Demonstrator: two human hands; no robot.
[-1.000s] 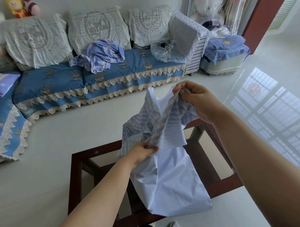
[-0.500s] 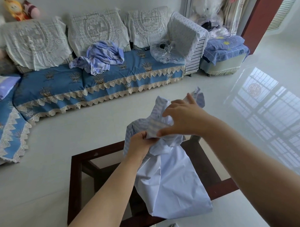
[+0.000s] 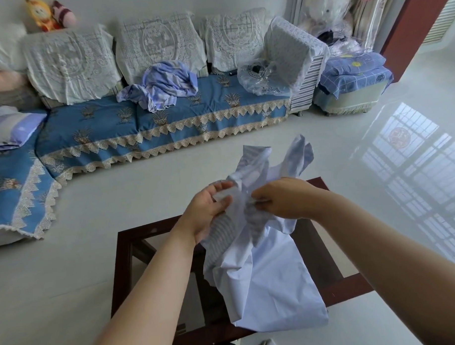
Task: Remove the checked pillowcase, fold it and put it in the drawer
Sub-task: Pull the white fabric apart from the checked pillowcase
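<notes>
A pale blue-white pillowcase [image 3: 266,282] with a finely striped inner side hangs bunched over the glass-topped coffee table [image 3: 123,256]. My left hand [image 3: 207,211] holds its left edge, thumb and fingers curled round the cloth. Close beside it, my right hand [image 3: 281,198] pinches the gathered fabric, and two loose corners stick up above both hands. The lower part of the pillowcase drapes onto the table. No drawer is in view.
A blue sofa [image 3: 98,130] with lace covers runs along the back and left. On it lie a crumpled lilac cloth [image 3: 164,84], a plastic bag [image 3: 261,78] and a pillow [image 3: 8,125]. A stool stacked with checked blue bedding [image 3: 354,75] stands at the right. Glossy floor surrounds the table.
My right hand came down from holding a corner high and now meets my left hand at the bunched fabric. The pillowcase's top has crumpled together.
</notes>
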